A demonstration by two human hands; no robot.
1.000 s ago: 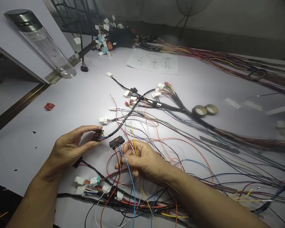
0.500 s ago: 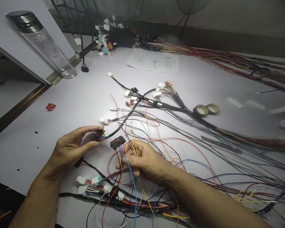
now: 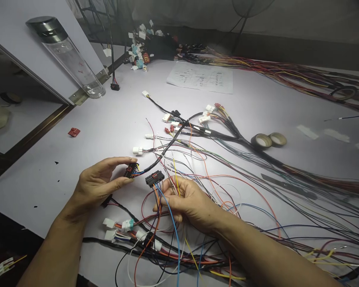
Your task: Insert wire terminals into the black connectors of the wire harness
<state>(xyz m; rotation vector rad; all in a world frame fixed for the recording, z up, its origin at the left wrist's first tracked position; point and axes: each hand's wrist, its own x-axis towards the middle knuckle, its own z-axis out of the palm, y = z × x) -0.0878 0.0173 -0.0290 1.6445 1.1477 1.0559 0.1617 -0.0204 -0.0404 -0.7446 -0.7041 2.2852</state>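
Note:
Between the thumb and fingers of my left hand (image 3: 92, 185) is a black wire connector (image 3: 131, 170) with a small red piece in it. Colored wires leave it and run into a black-sleeved cable (image 3: 164, 153). My right hand (image 3: 188, 201) is closed around loose wires (image 3: 177, 177), some yellow and white. A second black connector (image 3: 154, 178), also with a red insert, sits at its fingertips, with orange and blue wires hanging below. The two connectors are close but apart. Part of the right hand's grip is hidden behind the wires.
White connectors (image 3: 138, 150) and a branching harness (image 3: 224, 134) lie ahead. Tape rolls (image 3: 263, 140) are to the right. A glass bottle (image 3: 74, 63) and a red clip (image 3: 74, 132) are to the left. Behind are a printed sheet (image 3: 200, 77) and wire bundles (image 3: 257, 65).
The camera view has turned slightly left, so everything appears a little farther right. Both hands keep their hold, and the connectors stay about the same distance apart.

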